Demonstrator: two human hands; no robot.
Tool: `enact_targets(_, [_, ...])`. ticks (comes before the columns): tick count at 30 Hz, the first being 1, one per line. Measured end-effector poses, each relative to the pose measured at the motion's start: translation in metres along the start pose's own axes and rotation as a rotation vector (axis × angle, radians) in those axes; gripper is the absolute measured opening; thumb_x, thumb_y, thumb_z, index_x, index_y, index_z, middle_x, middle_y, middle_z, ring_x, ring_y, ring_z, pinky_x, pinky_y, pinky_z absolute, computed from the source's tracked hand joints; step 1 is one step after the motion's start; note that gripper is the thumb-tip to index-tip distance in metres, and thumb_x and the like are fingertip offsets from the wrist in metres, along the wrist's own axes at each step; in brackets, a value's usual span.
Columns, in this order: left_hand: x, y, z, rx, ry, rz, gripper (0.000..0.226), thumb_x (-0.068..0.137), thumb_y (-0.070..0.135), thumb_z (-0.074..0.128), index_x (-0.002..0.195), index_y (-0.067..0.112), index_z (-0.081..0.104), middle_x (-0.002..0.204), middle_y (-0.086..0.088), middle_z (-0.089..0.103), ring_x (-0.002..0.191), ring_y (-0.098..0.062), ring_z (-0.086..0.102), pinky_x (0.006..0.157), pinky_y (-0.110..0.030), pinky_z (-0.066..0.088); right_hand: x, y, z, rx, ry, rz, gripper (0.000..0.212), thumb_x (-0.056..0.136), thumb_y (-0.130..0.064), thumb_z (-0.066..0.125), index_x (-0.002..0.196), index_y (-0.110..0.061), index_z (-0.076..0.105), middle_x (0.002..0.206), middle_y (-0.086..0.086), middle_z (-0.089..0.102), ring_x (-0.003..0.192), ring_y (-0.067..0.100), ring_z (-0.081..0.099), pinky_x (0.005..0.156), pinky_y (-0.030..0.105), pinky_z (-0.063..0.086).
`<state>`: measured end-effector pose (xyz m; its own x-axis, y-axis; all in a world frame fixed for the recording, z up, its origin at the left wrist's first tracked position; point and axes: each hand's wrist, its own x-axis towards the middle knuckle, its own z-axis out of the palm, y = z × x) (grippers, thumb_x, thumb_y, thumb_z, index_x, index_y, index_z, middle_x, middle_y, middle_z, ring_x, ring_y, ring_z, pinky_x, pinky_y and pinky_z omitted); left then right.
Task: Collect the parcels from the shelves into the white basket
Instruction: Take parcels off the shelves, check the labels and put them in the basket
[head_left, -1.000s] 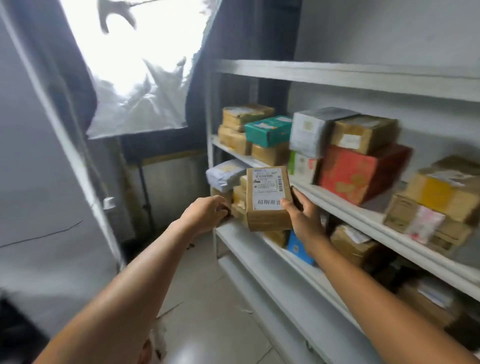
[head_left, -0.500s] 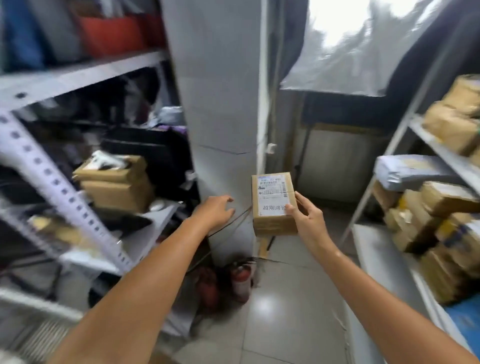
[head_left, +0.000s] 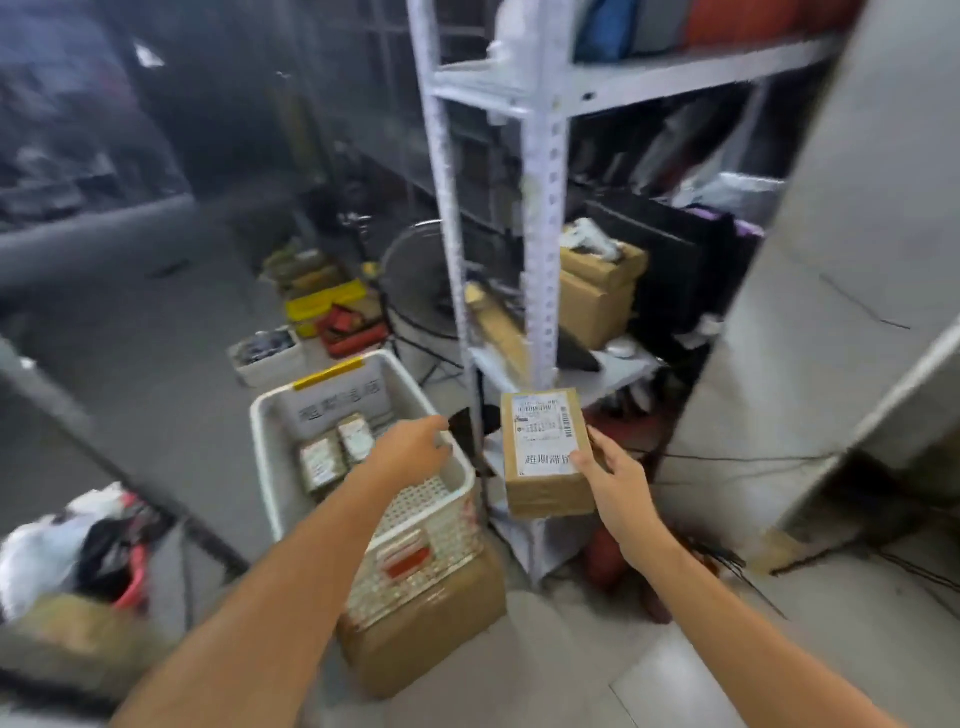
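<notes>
The right hand's (head_left: 618, 483) fingers (head_left: 602, 448) clasp a boxy cardboard parcel (head_left: 545, 499); left hand (head_left: 415, 449) loose over latticed basket (head_left: 426, 545).

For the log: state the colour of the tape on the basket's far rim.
Yellow tape, head view.

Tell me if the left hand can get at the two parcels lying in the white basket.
Probably yes. The left hand is empty and sits at the open top of the white basket. The two parcels lie uncovered inside, just beyond its fingers, with nothing between.
</notes>
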<state>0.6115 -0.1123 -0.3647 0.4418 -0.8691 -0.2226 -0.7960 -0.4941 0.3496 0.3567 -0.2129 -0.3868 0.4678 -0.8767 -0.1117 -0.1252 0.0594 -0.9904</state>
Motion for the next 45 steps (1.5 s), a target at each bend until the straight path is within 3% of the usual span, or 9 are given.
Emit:
enact_targets(4, [0.001, -0.091, -0.01, -0.024, 0.035, -0.139, 0.042, 0.096, 0.035, 0.05, 0.136, 0.024, 0.048, 0.132, -0.003, 0.058, 0.108, -0.024, 0.059, 0.079, -0.032, 0.049, 0.034, 0.008, 0.088, -0.033, -0.129, 0.062, 0.047, 0.092, -0.024, 0.063, 0.137, -0.023, 0.051, 0.128, -0.003, 0.061, 0.112, 0.013, 0.06, 0.093, 0.032, 0.051])
enact_targets(10, [0.039, -0.205, -0.012, -0.091, 0.026, -0.254, 0.039, 0.096, 0.035, 0.048, 0.132, 0.02, 0.05, 0.132, -0.006, 0.057, 0.115, -0.027, 0.055, 0.089, -0.039, 0.049, 0.099, 0.03, 0.202, -0.111, -0.225, 0.081, 0.042, 0.093, -0.023, 0.062, 0.134, -0.023, 0.053, 0.123, -0.008, 0.061, 0.101, 0.002, 0.059, 0.072, 0.01, 0.046])
enact_targets(14, [0.073, -0.262, -0.002, -0.155, 0.005, -0.326, 0.046, 0.096, 0.036, 0.048, 0.139, 0.02, 0.045, 0.142, -0.002, 0.05, 0.125, -0.022, 0.05, 0.099, -0.037, 0.045, 0.147, 0.055, 0.257, -0.095, -0.272, 0.165, 0.041, 0.092, -0.021, 0.062, 0.131, -0.033, 0.053, 0.101, -0.025, 0.066, 0.089, -0.004, 0.066, 0.068, 0.015, 0.051])
enact_targets(17, [0.103, -0.3, 0.012, -0.191, -0.023, -0.39, 0.046, 0.097, 0.035, 0.047, 0.14, 0.021, 0.044, 0.14, -0.004, 0.051, 0.121, -0.022, 0.053, 0.096, -0.039, 0.048, 0.191, 0.079, 0.295, -0.108, -0.317, 0.212, 0.045, 0.094, -0.019, 0.06, 0.137, -0.026, 0.05, 0.11, -0.014, 0.065, 0.095, 0.0, 0.063, 0.073, 0.018, 0.051])
enact_targets(22, [0.16, -0.356, 0.051, -0.219, -0.029, -0.529, 0.046, 0.096, 0.038, 0.045, 0.141, 0.027, 0.042, 0.137, -0.005, 0.052, 0.106, -0.025, 0.059, 0.083, -0.039, 0.053, 0.28, 0.147, 0.349, -0.185, -0.395, 0.251, 0.047, 0.095, -0.019, 0.059, 0.141, -0.022, 0.047, 0.125, -0.003, 0.06, 0.093, -0.003, 0.058, 0.061, 0.006, 0.046])
enact_targets(25, [0.194, -0.391, 0.085, -0.197, -0.022, -0.594, 0.047, 0.095, 0.041, 0.046, 0.14, 0.028, 0.042, 0.137, -0.005, 0.053, 0.115, -0.026, 0.056, 0.082, -0.035, 0.048, 0.315, 0.204, 0.376, -0.244, -0.45, 0.294, 0.049, 0.094, -0.021, 0.06, 0.142, -0.022, 0.046, 0.131, -0.001, 0.058, 0.095, 0.0, 0.059, 0.066, 0.008, 0.046])
enact_targets(32, [0.272, -0.478, 0.166, -0.211, -0.014, -0.646, 0.047, 0.093, 0.036, 0.051, 0.139, 0.027, 0.044, 0.138, -0.004, 0.054, 0.119, -0.025, 0.054, 0.097, -0.042, 0.047, 0.334, 0.325, 0.442, -0.31, -0.586, 0.46, 0.051, 0.095, -0.025, 0.06, 0.143, -0.031, 0.043, 0.101, -0.033, 0.056, 0.078, -0.014, 0.061, 0.058, 0.008, 0.05])
enact_targets(40, [0.34, -0.552, 0.26, -0.179, 0.014, -0.604, 0.048, 0.094, 0.03, 0.051, 0.141, 0.02, 0.043, 0.144, -0.01, 0.044, 0.13, -0.03, 0.042, 0.106, -0.042, 0.037, 0.342, 0.426, 0.512, -0.282, -0.655, 0.471, 0.05, 0.095, -0.024, 0.059, 0.142, -0.028, 0.044, 0.119, -0.015, 0.059, 0.086, -0.011, 0.06, 0.064, 0.006, 0.048])
enact_targets(45, [0.354, -0.574, 0.295, -0.181, 0.1, -0.636, 0.038, 0.095, 0.027, 0.05, 0.132, 0.02, 0.05, 0.139, -0.007, 0.043, 0.129, -0.028, 0.035, 0.103, -0.043, 0.037, 0.349, 0.461, 0.524, -0.243, -0.633, 0.494, 0.049, 0.096, -0.018, 0.055, 0.142, -0.028, 0.043, 0.104, -0.024, 0.059, 0.081, -0.017, 0.061, 0.06, 0.005, 0.047])
